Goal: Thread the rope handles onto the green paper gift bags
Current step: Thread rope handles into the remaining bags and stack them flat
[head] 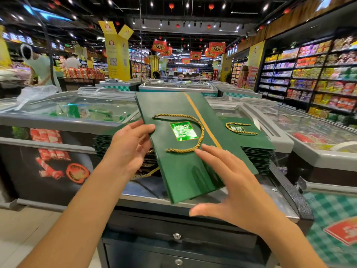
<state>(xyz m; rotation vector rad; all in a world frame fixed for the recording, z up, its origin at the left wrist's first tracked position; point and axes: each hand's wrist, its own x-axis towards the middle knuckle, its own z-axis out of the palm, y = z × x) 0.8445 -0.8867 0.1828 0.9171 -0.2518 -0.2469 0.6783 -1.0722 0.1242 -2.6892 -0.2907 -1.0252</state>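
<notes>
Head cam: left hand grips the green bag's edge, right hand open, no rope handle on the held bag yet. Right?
No. The head view shows a gold rope handle already on the held green bag, looped across its face. The rest holds: left hand grips the edge, right hand is open.

Flat green bag [185, 171], gold rope handle [195, 130] threaded, tilted.
</notes>
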